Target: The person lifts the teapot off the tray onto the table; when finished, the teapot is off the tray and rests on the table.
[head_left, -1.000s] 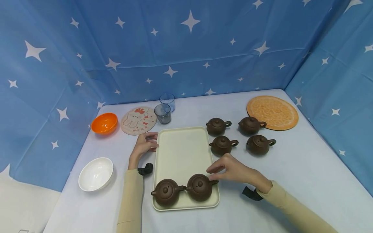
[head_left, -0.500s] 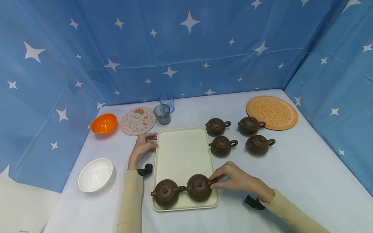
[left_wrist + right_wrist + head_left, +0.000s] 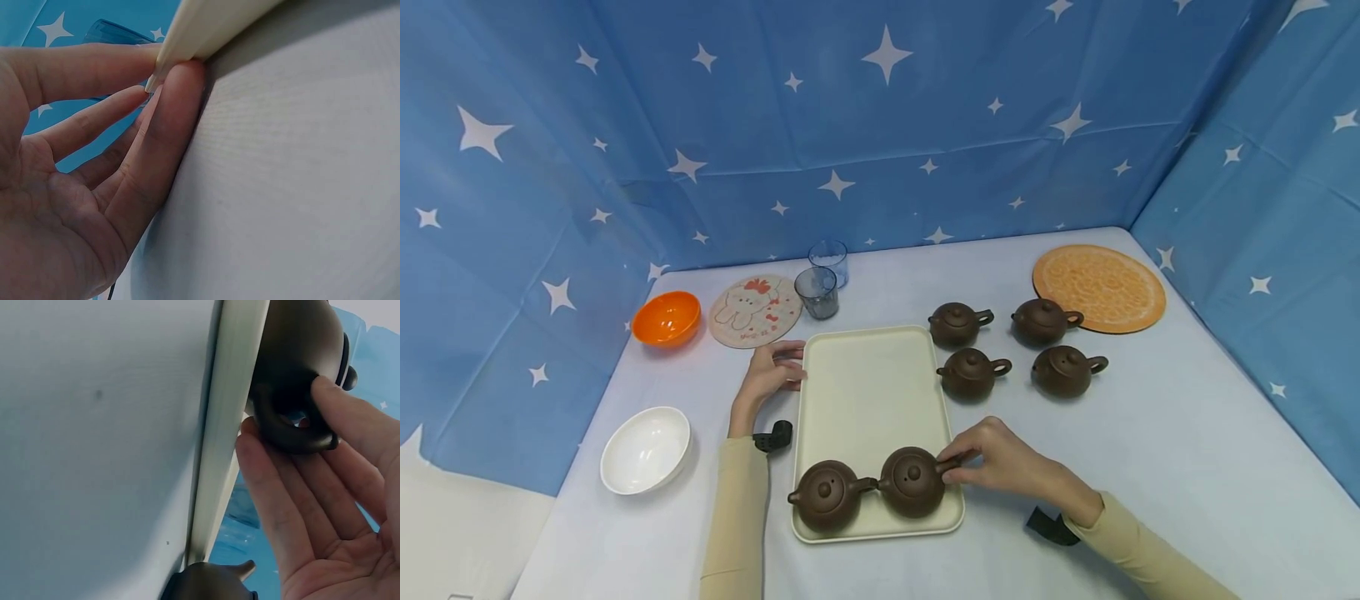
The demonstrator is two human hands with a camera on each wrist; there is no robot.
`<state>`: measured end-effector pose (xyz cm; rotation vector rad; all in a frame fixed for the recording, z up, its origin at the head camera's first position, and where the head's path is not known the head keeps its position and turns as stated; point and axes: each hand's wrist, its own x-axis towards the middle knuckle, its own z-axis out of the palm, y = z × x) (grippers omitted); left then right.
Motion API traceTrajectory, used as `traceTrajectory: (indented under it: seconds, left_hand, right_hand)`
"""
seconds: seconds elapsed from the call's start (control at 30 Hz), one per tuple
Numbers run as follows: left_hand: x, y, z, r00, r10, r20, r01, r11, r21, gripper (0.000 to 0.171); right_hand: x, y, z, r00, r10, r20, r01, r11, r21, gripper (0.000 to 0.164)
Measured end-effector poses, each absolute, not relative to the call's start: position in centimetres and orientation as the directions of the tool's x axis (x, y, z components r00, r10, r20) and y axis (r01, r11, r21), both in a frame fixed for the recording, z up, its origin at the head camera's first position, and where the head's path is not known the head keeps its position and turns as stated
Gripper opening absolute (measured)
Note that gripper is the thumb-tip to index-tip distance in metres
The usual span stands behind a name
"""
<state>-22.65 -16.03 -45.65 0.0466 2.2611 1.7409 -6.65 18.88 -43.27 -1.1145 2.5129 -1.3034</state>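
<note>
A cream rectangular tray [image 3: 872, 392] lies in the middle of the table. Two dark brown teapots stand along its near end: a left one [image 3: 825, 500] and a right one [image 3: 912, 483], whose spout meets the left one's handle. My right hand [image 3: 1000, 457] holds the right teapot by its handle [image 3: 294, 434]; in the right wrist view the thumb sits at the top of the handle, with fingers along its other side. At the tray's left side, my left hand [image 3: 769, 373] pinches the rim [image 3: 181, 47] between thumb and fingers.
Several more brown teapots [image 3: 970, 375] stand right of the tray. Behind them lies an orange round mat [image 3: 1101, 287]. Two glasses [image 3: 817, 293] and a rabbit-patterned mat [image 3: 756, 311] are at the back left. An orange bowl [image 3: 667, 319] and a white bowl [image 3: 646, 450] stand farther left.
My right hand has come down slightly onto the right teapot's handle and its fingers have closed there. The left hand keeps its place at the tray rim, and the teapots have not moved.
</note>
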Motion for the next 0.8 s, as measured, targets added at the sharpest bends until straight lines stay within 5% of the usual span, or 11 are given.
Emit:
traceTrajectory:
  seconds: [0.33,0.8]
  left_hand:
    - [-22.6,-16.0,-45.5,-0.958,0.200,-0.204,-0.147,0.265,0.953,0.058]
    - [-22.7,-16.1,-45.8,-0.959,0.203,-0.196,-0.138,0.267,0.954,0.057]
  right_hand:
    - [-6.5,18.6,-42.9,-0.760,-0.629,0.163,-0.499,0.404,-0.767,0.015]
    - [-6.7,18.8,-43.9,-0.706,-0.611,0.359,-0.617,0.282,-0.734,0.015]
